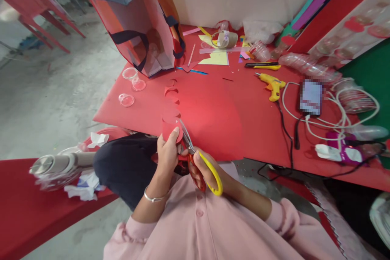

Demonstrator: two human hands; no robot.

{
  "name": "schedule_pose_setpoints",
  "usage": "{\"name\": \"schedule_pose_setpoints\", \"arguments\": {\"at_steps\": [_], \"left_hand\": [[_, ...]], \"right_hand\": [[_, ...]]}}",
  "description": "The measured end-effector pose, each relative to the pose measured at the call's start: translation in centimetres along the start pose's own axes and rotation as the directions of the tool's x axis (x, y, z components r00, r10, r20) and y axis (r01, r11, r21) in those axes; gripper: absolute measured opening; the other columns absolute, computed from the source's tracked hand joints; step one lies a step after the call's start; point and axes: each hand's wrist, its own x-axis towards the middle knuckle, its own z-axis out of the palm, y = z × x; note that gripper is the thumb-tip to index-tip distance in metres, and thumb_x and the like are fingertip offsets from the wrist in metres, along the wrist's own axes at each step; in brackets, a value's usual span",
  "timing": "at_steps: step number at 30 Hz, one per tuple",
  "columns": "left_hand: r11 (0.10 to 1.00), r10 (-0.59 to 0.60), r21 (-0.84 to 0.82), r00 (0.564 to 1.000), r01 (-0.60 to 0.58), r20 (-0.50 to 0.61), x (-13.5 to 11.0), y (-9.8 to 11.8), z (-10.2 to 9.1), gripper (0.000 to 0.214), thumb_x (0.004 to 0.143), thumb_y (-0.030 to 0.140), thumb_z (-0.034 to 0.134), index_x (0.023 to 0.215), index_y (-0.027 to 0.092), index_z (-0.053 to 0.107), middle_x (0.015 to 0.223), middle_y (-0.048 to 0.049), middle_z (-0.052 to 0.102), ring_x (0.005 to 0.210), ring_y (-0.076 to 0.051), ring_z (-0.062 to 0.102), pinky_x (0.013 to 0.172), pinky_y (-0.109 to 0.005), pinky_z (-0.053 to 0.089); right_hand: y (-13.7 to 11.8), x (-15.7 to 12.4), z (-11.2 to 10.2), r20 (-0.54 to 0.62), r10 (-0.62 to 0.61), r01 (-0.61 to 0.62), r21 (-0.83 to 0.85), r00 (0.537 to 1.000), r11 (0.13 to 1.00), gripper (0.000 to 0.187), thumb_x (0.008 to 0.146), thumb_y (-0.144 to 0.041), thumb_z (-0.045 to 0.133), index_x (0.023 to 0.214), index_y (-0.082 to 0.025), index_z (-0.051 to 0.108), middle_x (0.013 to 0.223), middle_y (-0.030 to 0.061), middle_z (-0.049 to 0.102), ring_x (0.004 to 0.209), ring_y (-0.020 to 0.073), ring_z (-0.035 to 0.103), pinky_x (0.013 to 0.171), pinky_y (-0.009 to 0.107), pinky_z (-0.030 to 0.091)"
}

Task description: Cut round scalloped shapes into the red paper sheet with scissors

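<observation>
My left hand [168, 150] pinches the near left part of a large red paper sheet [213, 113] at the table's front edge. Along the sheet's left side runs a row of rounded, scalloped cuts, some curling up. My right hand [210, 166] grips scissors [215, 174] with one yellow and one red handle loop. Their metal blades point away from me, slightly apart, at the paper beside my left fingers. Part of the blades and some left fingertips are hidden by the paper.
A large open bag [131, 28] stands at the back left. To the right are a yellow glue gun [272, 86], a cutter knife [262, 65], a phone [310, 96] with white cables and a purple power strip [339, 148]. Clear plastic cups [134, 79] sit left. A steel flask [61, 163] lies on the red bench.
</observation>
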Motion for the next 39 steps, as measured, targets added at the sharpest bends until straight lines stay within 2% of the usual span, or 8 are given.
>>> {"name": "schedule_pose_setpoints", "arguments": {"at_steps": [9, 18, 32, 39], "left_hand": [[1.000, -0.002, 0.010, 0.999, 0.002, -0.038, 0.32, -0.33, 0.15, 0.053, 0.078, 0.054, 0.091, 0.069, 0.027, 0.047, 0.046, 0.0108, 0.040, 0.034, -0.008, 0.035, 0.034, -0.023, 0.032], [1.000, -0.003, 0.001, 1.000, 0.003, -0.029, 0.23, -0.28, 0.26, 0.050, 0.080, 0.051, 0.090, 0.070, 0.026, 0.047, 0.046, 0.0104, 0.041, 0.034, -0.008, 0.037, 0.036, -0.023, 0.035], [1.000, 0.026, 0.017, 0.999, -0.026, -0.029, -0.15, -0.25, 0.23, 0.049, 0.083, 0.052, 0.089, 0.067, 0.025, 0.051, 0.044, 0.0083, 0.044, 0.033, -0.009, 0.039, 0.034, -0.024, 0.035], [1.000, 0.009, 0.014, 1.000, -0.009, -0.009, -0.47, -0.13, 0.28, 0.050, 0.085, 0.052, 0.088, 0.067, 0.025, 0.051, 0.044, 0.0078, 0.044, 0.033, -0.010, 0.039, 0.034, -0.024, 0.036]], "right_hand": [[0.02, 0.30, -0.01, -0.014, 0.001, -0.001, 0.021, 1.000, 1.000, 0.078, 0.102, -0.098, 0.046, 0.123, -0.023, 0.058, 0.061, -0.0113, 0.043, 0.042, 0.0121, 0.041, 0.042, 0.025, 0.040], [0.41, 0.27, -0.63, 0.008, -0.047, 0.048, -0.058, 0.999, 0.997, 0.073, 0.108, -0.092, 0.044, 0.123, -0.023, 0.062, 0.064, -0.0083, 0.048, 0.048, 0.0137, 0.047, 0.048, 0.029, 0.043], [0.52, 0.01, -0.35, 0.024, -0.016, 0.015, 0.032, 1.000, 0.999, 0.065, 0.111, -0.087, 0.047, 0.122, -0.024, 0.059, 0.064, -0.0104, 0.040, 0.047, 0.0127, 0.040, 0.047, 0.027, 0.040], [-0.14, -0.21, -0.32, 0.012, 0.002, -0.002, 0.049, 1.000, 0.999, 0.069, 0.106, -0.092, 0.050, 0.119, -0.024, 0.059, 0.065, -0.0103, 0.036, 0.047, 0.0126, 0.035, 0.048, 0.028, 0.035]]}}
